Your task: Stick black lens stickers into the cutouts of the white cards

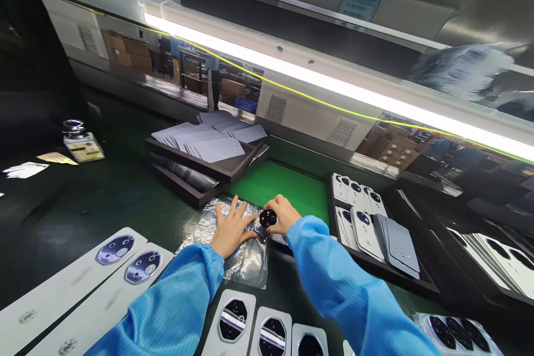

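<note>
My left hand (230, 230) lies with fingers spread on a clear plastic sheet of pockets (246, 267) on the dark bench. Between the thumb and fingers of my right hand (284, 214) is a small black camera lens cover (267, 218) with several round holes, held at the sheet's right edge. In front of me, pale phone back panels (237, 301) with shiny dark octagonal lens covers lie in a row, partly cut off below. Two more long pale panels (89, 283) with similar covers rest to the left of my left sleeve.
Stacked dark trays (200, 192) hold grey panels (208, 142) beyond my hands. A green mat (294, 181) lies behind. At right, a black tray (354, 258) holds panels, and bagged black covers (456, 334) sit nearer. A metal-topped bottle (83, 142) stands left; a lamp (292, 67) spans above.
</note>
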`<state>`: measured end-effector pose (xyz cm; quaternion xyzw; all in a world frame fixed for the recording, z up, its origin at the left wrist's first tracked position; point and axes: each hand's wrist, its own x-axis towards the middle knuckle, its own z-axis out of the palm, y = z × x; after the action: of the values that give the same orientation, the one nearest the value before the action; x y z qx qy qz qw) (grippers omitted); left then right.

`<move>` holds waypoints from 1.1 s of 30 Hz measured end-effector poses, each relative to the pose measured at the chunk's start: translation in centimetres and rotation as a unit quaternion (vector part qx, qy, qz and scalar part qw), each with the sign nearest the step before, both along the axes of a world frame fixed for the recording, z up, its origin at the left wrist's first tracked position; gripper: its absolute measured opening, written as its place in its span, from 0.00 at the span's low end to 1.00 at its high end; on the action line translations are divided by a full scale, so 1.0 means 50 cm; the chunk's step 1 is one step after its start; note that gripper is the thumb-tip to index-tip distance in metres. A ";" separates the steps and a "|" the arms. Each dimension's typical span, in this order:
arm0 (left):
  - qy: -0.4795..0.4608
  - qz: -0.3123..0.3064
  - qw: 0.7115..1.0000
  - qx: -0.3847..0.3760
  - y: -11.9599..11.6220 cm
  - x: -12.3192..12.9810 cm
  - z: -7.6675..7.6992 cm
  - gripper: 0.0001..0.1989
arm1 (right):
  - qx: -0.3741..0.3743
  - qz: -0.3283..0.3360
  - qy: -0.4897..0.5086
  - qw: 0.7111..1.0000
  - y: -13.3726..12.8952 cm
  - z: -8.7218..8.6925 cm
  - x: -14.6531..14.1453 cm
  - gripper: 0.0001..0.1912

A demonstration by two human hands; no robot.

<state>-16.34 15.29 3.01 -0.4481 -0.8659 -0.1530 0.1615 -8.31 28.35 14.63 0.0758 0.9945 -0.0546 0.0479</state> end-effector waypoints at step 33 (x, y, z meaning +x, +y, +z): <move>0.149 -0.589 0.793 0.038 -0.018 0.424 -0.008 0.14 | -0.395 -0.249 0.198 0.862 0.055 -0.171 0.686 0.20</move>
<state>4.85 14.37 2.59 -0.8822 -0.3932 -0.1823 0.1839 26.00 31.12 6.08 0.2833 0.8260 -0.4671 -0.1392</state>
